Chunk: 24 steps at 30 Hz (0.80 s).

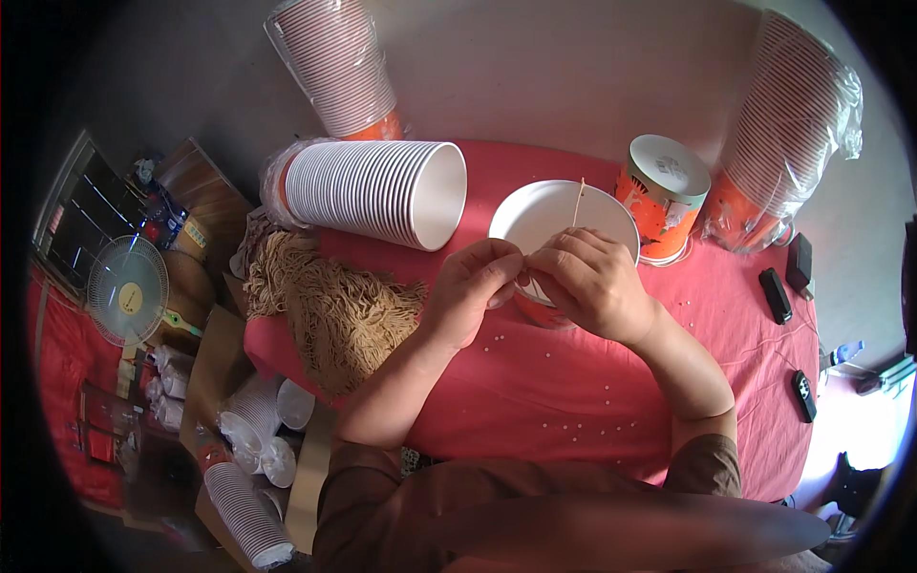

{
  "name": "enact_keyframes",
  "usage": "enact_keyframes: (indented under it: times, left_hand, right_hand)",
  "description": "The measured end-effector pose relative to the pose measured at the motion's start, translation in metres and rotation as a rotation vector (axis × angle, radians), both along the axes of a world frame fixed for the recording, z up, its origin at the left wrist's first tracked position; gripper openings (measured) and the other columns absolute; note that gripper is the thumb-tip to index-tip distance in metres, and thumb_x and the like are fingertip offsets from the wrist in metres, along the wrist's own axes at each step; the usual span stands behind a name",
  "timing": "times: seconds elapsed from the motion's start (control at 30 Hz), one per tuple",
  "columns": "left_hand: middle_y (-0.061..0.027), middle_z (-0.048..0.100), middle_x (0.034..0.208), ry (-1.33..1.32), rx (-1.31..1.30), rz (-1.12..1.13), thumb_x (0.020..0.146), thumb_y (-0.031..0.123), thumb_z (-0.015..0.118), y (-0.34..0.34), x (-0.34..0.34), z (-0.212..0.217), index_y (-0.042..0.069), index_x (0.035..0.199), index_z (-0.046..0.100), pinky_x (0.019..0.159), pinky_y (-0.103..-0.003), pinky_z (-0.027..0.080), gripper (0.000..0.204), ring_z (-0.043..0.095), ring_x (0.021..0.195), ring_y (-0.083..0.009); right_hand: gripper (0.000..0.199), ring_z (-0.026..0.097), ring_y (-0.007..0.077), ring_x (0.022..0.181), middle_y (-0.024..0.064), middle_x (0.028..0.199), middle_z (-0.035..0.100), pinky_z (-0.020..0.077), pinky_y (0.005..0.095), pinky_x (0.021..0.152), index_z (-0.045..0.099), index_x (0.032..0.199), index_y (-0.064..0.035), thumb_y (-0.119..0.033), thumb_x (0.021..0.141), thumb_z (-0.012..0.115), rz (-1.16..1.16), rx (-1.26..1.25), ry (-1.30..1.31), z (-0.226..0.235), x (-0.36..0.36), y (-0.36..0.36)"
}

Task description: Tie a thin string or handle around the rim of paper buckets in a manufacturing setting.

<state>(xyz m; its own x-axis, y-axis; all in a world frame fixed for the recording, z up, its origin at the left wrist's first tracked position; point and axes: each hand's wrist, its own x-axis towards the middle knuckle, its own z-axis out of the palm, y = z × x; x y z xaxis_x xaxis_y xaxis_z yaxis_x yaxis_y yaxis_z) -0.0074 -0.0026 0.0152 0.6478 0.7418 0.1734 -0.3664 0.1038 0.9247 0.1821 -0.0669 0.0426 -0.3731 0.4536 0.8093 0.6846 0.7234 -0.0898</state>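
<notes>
Close to the table's middle stands an open paper bucket [523, 205], white inside and orange outside. My left hand [475, 289] and my right hand [594, 285] meet at its near rim, fingertips pinched together. A thin tan cord [580, 202] rises from behind my right hand's knuckles across the bucket's mouth, and that hand grips it. What my left fingertips pinch is hidden between the hands. Left of my left forearm lies a heap of tan cords [349, 320]. Beyond it, a stack of nested white buckets [373, 189] rests on its side, its mouth facing right.
An upside-down orange bucket [659, 205] stands behind my right hand. Plastic-wrapped bucket stacks [339, 72] [778, 134] rise at the back. Small white dots lie on the red tablecloth [535, 411]. Black devices [775, 296] sit at right. A carton [310, 468] holding cups stands lower left, near a fan [128, 291].
</notes>
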Motion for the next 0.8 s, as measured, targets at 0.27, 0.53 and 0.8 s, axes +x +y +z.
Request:
enact_keyframes:
  times: [0.27, 0.53, 0.8]
  left_hand:
    - [-0.0020, 0.063, 0.081, 0.020, 0.000, -0.003, 0.096, 0.015, 0.059, -0.0018, -0.0007, 0.0021, 0.001, 0.101, 0.062, 0.053, -0.017, 0.034, 0.015, 0.043, 0.059, -0.0019]
    - [-0.0009, 0.064, 0.081, 0.028, 0.050, -0.001, 0.096, 0.014, 0.060, -0.0026, -0.0019, 0.0014, 0.002, 0.100, 0.064, 0.052, -0.018, 0.034, 0.014, 0.044, 0.059, -0.0024]
    - [-0.0007, 0.064, 0.080, 0.010, 0.060, 0.011, 0.098, 0.016, 0.061, -0.0021, 0.0003, -0.0003, 0.001, 0.101, 0.065, 0.049, -0.019, 0.032, 0.015, 0.043, 0.057, -0.0024]
  right_hand:
    - [0.025, 0.068, 0.0319, 0.082, 0.0109, 0.085, 0.067, 0.0549, 0.0415, 0.073, 0.063, 0.094, -0.0033, -0.003, 0.073, 0.077, 0.068, -0.113, 0.086, -0.0001, 0.0024, 0.0005]
    - [0.023, 0.069, 0.0321, 0.084, 0.0099, 0.085, 0.069, 0.0562, 0.0420, 0.078, 0.062, 0.090, -0.0036, 0.002, 0.072, 0.076, 0.109, -0.107, 0.136, 0.0002, -0.0007, 0.0008]
    - [0.023, 0.070, 0.0313, 0.082, 0.0097, 0.084, 0.069, 0.0567, 0.0421, 0.076, 0.063, 0.092, -0.0028, 0.004, 0.073, 0.075, 0.056, -0.024, 0.070, 0.0011, 0.0019, 0.0020]
